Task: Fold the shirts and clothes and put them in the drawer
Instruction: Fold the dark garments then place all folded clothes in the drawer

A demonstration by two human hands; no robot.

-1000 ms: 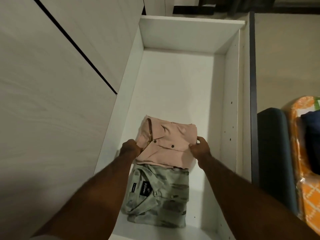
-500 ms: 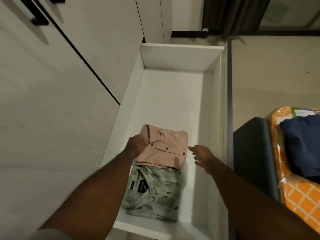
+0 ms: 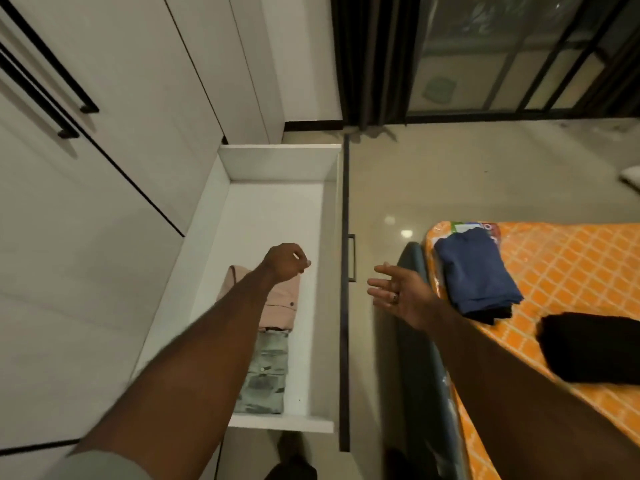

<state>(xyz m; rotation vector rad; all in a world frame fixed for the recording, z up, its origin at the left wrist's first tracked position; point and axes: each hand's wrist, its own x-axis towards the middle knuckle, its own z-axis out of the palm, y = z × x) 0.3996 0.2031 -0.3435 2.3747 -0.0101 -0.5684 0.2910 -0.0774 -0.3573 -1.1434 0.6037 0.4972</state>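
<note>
Head view looks down into an open white drawer (image 3: 239, 216). Inside it, toward its near end, lie two folded shirts: a pink shirt (image 3: 280, 306) and, touching its near edge, a green patterned shirt (image 3: 268, 375). The left hand (image 3: 285, 263) hangs above the pink shirt, its grip loosely curled and holding nothing. The right hand (image 3: 398, 294) is outside the drawer, beyond its dark front panel, fingers spread wide and empty. Further out from the drawer on that side stands a bed with an orange checked cover (image 3: 571, 268), bearing a folded blue garment (image 3: 476, 275) and a black garment (image 3: 592, 346), slightly apart.
</note>
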